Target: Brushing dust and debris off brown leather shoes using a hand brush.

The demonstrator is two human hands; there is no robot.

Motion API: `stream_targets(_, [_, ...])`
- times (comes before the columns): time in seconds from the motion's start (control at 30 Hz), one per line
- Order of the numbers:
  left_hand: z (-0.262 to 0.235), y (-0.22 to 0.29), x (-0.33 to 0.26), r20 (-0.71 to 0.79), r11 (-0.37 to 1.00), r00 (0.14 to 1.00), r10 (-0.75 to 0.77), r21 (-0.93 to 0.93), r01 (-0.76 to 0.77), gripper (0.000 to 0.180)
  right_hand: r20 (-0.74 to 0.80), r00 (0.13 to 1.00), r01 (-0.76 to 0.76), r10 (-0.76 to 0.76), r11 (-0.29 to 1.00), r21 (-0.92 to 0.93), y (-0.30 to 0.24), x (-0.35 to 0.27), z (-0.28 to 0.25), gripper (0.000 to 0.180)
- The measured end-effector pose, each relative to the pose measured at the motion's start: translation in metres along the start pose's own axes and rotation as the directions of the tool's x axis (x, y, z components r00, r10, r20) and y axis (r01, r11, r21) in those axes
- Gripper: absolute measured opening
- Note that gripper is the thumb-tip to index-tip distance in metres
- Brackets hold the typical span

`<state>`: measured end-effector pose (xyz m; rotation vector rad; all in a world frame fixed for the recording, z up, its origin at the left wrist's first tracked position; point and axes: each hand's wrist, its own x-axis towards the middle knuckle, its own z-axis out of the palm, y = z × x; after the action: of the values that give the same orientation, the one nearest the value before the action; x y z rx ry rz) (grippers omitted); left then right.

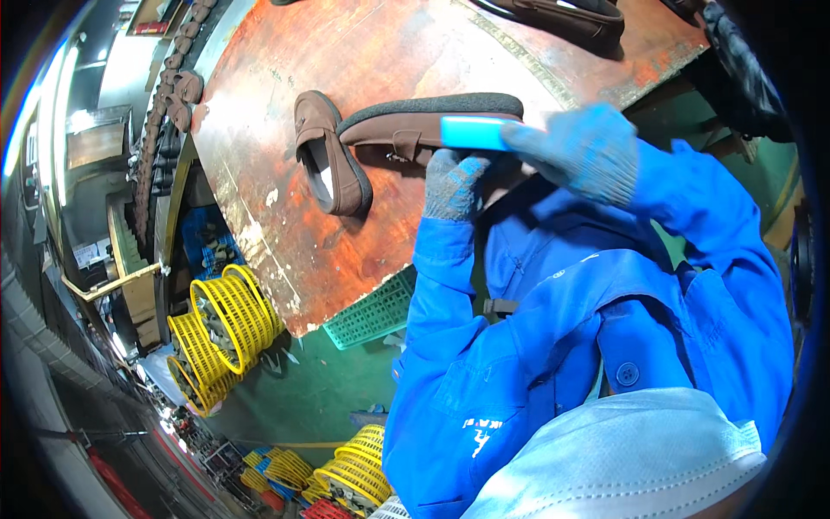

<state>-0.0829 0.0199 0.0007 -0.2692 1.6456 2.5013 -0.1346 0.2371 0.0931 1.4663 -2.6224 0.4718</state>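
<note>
My left hand [454, 186], in a grey-blue knit glove, grips a brown slip-on shoe [415, 123] that lies on its side with its dark sole turned up, at the near edge of a worn reddish table [285, 225]. My right hand [588, 149], in a blue knit glove, holds a bright blue block [474, 132] against the side of that shoe. A second brown shoe [328, 156] lies on the table just left of the held one, its opening facing me. Both my arms are in blue jacket sleeves.
A dark shoe [562, 17] sits at the table's far edge. A line of brown shoes [169, 104] runs along a conveyor to the left. Yellow wire baskets [225, 320] and a green crate [372, 316] stand on the green floor beside the table.
</note>
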Motion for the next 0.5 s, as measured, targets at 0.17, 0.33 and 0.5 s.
stream_targets(0.17, [0.014, 0.019, 0.005, 0.039, 0.995, 0.995, 0.092, -0.046, -0.090, 0.023, 0.130, 0.971, -0.189, 0.201, 0.977, -0.098, 0.010, -0.074, -0.029, 0.029])
stream_targets(0.33, [-0.037, 0.084, 0.064, 0.430, 0.004, 0.828, 0.360, 0.887, -0.462, 0.010, 0.027, 0.919, -0.385, 0.394, 0.880, 0.280, 0.013, -0.097, -0.006, 0.036])
stream_targets(0.5, [-0.065, 0.142, 0.136, 0.009, 0.370, 0.936, 0.351, 0.917, -0.148, 0.037, -0.022, 0.939, -0.296, 0.344, 0.836, 0.462, -0.002, -0.070, 0.011, 0.038])
